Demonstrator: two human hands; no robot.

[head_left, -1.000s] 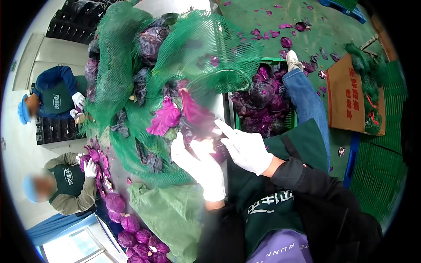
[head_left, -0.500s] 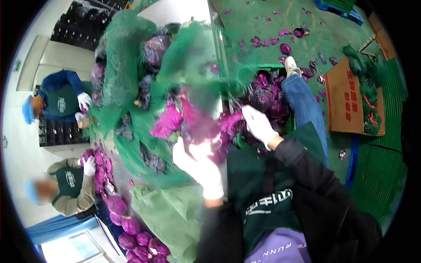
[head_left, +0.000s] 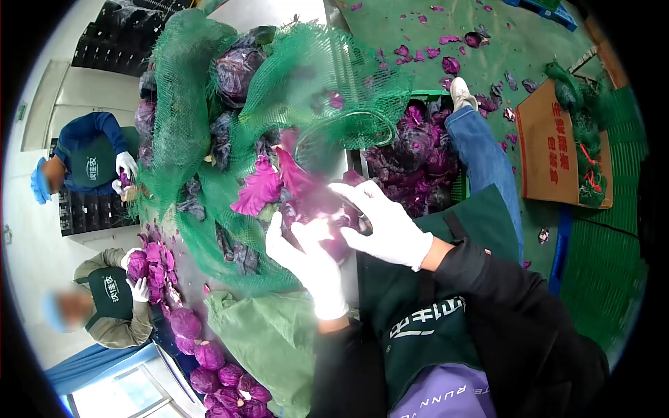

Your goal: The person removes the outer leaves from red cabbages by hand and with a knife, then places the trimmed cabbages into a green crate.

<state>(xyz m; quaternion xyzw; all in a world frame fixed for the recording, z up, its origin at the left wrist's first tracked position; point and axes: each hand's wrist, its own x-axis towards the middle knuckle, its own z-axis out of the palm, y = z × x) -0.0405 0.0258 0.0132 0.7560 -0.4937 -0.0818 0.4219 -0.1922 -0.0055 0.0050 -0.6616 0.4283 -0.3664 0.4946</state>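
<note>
A red cabbage (head_left: pixel 317 205) is held between my two gloved hands over the table, partly washed out by glare. My left hand (head_left: pixel 306 268) cups its near left side, fingers curled around it. On the right side, my right hand (head_left: pixel 390 226) grips it with thumb and fingers bent. Loose purple outer leaves (head_left: pixel 259 189) spread from the cabbage's far side. Just beyond lies a green mesh net (head_left: pixel 320 76), with a dark-leaved cabbage (head_left: pixel 239 75) inside its folds.
Right of the table, a green crate (head_left: pixel 460 188) holds purple leaves. A cardboard box (head_left: pixel 542 150) with netting stands farther right. Leaf scraps litter the green floor. Two co-workers in aprons (head_left: pixel 97 167) handle cabbages across the table. Several trimmed cabbages (head_left: pixel 209 355) lie nearby, beside a green sack (head_left: pixel 268 341).
My right hand has moved left from near the crate onto the cabbage. The net's loose edge has settled. The nearer co-worker now holds a cabbage up in both hands.
</note>
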